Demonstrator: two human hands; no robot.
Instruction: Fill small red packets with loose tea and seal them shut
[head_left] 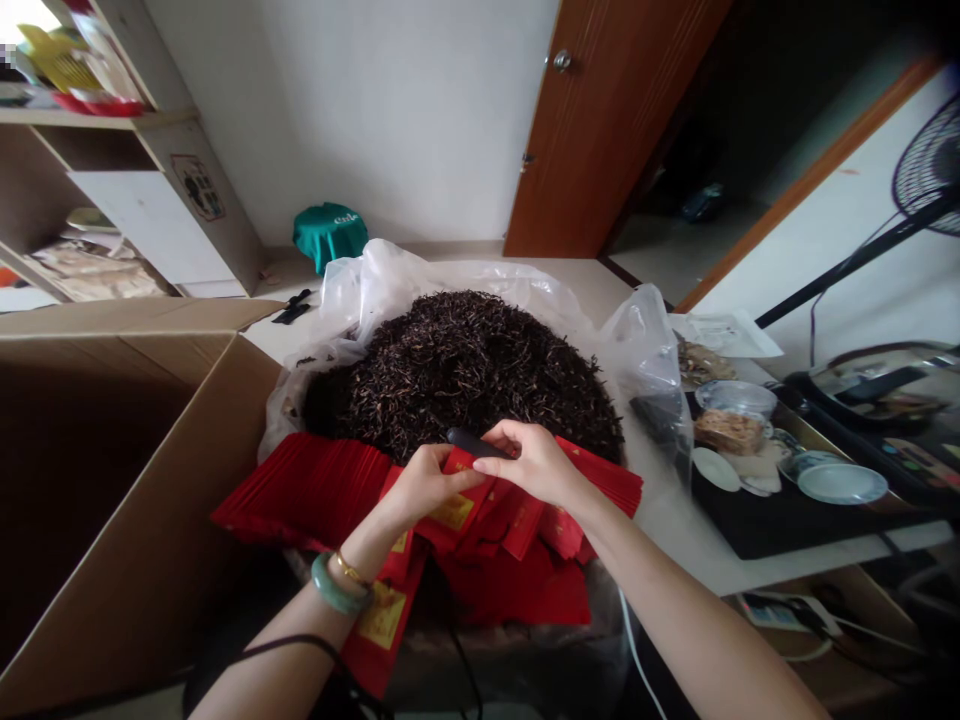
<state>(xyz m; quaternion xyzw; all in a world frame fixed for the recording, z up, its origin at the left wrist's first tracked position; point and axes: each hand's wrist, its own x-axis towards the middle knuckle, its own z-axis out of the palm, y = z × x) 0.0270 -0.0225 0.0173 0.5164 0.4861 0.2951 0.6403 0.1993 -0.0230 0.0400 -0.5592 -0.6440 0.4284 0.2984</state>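
Note:
A big mound of dark loose tea leaves (465, 365) lies in a clear plastic bag (375, 285). Along its near edge sit rows of red packets (315, 485) with gold labels. My left hand (424, 485), with a green bangle and gold bracelet at the wrist, pinches one red packet (454, 510) above the pile. My right hand (529, 460) is closed around a small black scoop (476, 443) whose end rests at the edge of the tea, just above that packet.
An open cardboard box (112, 480) stands at the left. At the right a dark tray (787, 510) carries small dishes and a lidded glass jar (735, 415). A fan (926, 170), shelves (97, 200), a green stool (330, 232) and a wooden door (600, 120) lie beyond.

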